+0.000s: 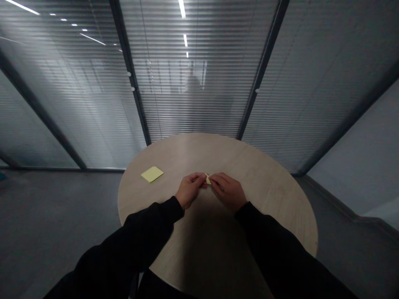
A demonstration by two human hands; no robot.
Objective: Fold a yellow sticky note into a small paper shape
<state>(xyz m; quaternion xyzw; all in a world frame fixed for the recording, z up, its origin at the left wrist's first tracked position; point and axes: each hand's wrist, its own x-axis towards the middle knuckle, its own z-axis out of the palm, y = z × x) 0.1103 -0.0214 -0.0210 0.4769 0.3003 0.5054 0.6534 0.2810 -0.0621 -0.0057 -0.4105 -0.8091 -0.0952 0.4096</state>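
Both hands meet over the middle of a round light-wood table (268,195). My left hand (189,190) is curled, its fingertips pinching a small folded piece of yellow paper (208,179). My right hand (228,191) presses its closed fingers on the same paper from the right. Most of the paper is hidden under the fingers. A pad of yellow sticky notes (152,174) lies flat on the table, to the left of my left hand and apart from it.
Glass walls with horizontal blinds and dark frames stand just behind the table. Grey floor surrounds it on the left and right. A low ledge runs along the right wall.
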